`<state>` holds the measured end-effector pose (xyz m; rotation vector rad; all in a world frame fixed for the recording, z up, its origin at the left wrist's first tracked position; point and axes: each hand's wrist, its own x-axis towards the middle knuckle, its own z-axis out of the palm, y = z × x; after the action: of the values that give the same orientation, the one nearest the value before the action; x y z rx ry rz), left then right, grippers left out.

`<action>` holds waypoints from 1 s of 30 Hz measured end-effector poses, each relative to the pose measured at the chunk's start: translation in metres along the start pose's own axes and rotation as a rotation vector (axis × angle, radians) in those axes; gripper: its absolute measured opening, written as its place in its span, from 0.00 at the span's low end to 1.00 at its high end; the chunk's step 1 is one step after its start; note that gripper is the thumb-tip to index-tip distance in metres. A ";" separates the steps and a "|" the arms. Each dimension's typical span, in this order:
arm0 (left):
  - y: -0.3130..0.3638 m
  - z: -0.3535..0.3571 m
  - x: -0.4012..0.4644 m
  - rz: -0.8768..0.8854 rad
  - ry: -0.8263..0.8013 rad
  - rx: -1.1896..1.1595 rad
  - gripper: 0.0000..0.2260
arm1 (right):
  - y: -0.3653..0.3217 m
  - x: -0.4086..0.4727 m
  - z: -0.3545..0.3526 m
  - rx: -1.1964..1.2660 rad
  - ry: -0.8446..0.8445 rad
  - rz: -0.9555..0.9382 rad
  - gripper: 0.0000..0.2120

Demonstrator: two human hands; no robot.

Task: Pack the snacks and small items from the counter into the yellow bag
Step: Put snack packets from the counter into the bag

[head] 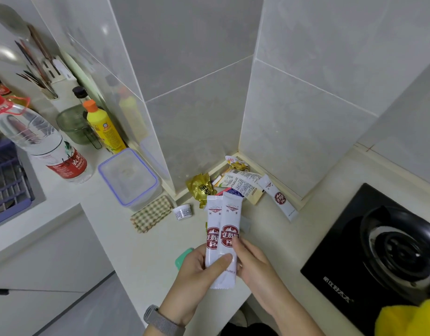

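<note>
Two white milk-powder sachets, long axes upright above the counter, are pinched side by side in the left hand while right hand fingertips press their edge, the yellow bag lying low at the right, nearer the right hand.

Your left hand and right hand cover the lower parts of two white sachets, hiding their small print. Beyond your fingertips, the sachets hide part of a blue-red packet. The yellow bag is cut off by the frame corner.
</note>
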<state>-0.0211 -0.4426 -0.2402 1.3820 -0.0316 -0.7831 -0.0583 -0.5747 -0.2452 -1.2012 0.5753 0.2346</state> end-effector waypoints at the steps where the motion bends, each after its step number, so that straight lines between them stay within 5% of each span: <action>1: 0.000 0.000 -0.001 -0.004 -0.015 0.009 0.14 | -0.001 -0.002 -0.002 -0.008 0.012 -0.012 0.18; 9: -0.001 0.011 -0.008 -0.047 -0.143 0.098 0.10 | 0.009 -0.025 -0.008 0.076 0.181 -0.088 0.28; 15: -0.005 0.031 -0.010 -0.051 -0.264 0.189 0.08 | 0.018 -0.048 -0.019 0.135 0.335 -0.113 0.13; 30: -0.026 0.127 -0.029 -0.001 -0.504 0.311 0.07 | 0.030 -0.123 -0.087 0.298 0.581 -0.178 0.10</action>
<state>-0.1126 -0.5363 -0.2217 1.4391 -0.5655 -1.1464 -0.2007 -0.6285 -0.2247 -1.0150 0.9625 -0.3560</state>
